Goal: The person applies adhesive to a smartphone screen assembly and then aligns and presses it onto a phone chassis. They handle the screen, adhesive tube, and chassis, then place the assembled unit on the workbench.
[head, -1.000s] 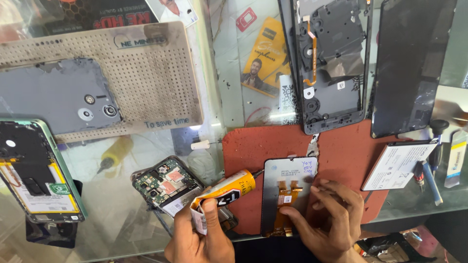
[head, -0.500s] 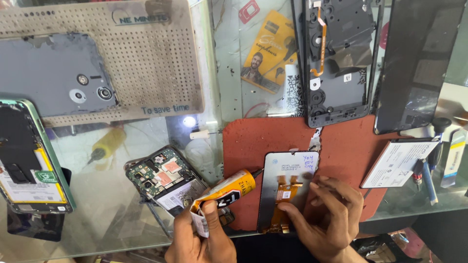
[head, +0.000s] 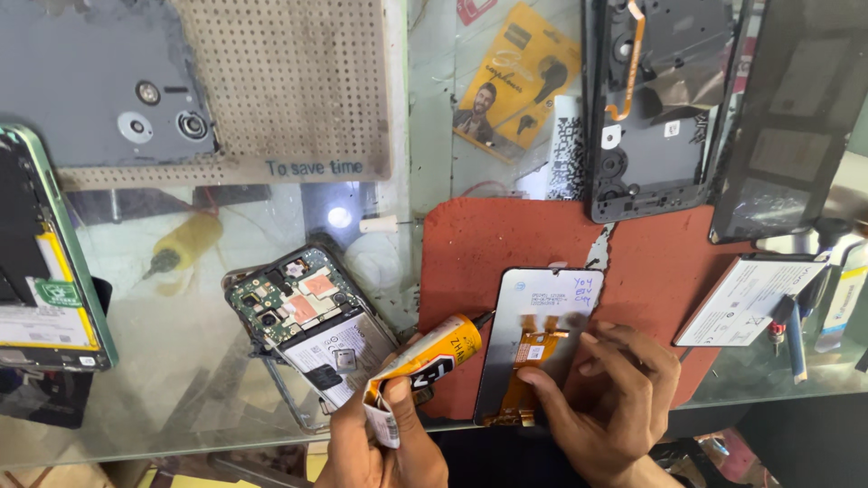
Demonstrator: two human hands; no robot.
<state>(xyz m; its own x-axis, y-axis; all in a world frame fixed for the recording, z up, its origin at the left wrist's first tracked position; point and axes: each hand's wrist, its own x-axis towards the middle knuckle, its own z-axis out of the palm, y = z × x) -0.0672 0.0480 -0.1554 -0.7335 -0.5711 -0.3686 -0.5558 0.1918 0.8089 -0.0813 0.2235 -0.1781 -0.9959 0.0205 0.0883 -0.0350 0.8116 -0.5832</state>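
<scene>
My left hand (head: pixel 384 443) grips a crumpled yellow glue tube (head: pixel 427 358), its black nozzle pointing up-right toward the left edge of a phone display panel (head: pixel 542 334). The panel lies back-side up on a red mat (head: pixel 506 244), with orange flex cables showing. My right hand (head: pixel 608 398) rests on the panel's lower right part, fingers spread over the flex cables. An opened phone (head: pixel 312 330) with its circuit board and battery exposed lies on the glass counter just left of the tube.
A phone frame (head: pixel 646 117) and a dark screen panel (head: pixel 791 117) lie at the top right. A white battery (head: pixel 746 298) and tools (head: pixel 796 330) sit at the right. A perforated board (head: pixel 289 90), a grey back cover (head: pixel 99 90) and a green-edged open phone (head: pixel 45 262) are on the left.
The view has shifted so everything sits lower and further left in the frame. Both hands hold the same pose with the tube and the panel.
</scene>
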